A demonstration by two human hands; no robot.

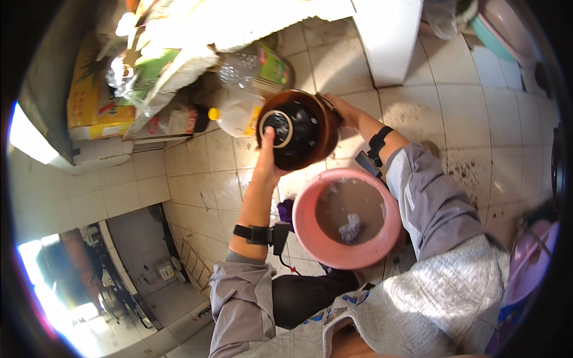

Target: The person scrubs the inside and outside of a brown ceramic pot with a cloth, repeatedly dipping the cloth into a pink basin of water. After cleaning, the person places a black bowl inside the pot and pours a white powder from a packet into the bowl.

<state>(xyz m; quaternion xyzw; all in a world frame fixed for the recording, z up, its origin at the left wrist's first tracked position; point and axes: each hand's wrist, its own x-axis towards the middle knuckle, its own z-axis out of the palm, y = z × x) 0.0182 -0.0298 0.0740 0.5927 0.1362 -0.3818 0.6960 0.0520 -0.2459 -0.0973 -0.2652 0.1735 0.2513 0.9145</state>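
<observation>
Both hands hold a glazed ceramic pot (309, 129), dark brown to black, with a pale ring on the face turned up towards me. My left hand (268, 161) supports the near left side, thumb lying on the ringed face. On the far right rim is my right hand (342, 112), its fingers partly hidden by the pot. Below the pot, between my forearms, stands a pink plastic basin (302, 223). Murky brown water (333, 201) fills part of it, with a greyish scrubbing pad or clump (350, 228) in the water. The pot is apart from the basin.
Beyond the pot are a yellow-capped plastic jug (235, 114) and a large clear bottle (244, 69). A yellow carton (96, 105) sits at left. A white pillar (389, 44) rises from the tiled floor (461, 107). At right is a purple plastic basin (530, 264).
</observation>
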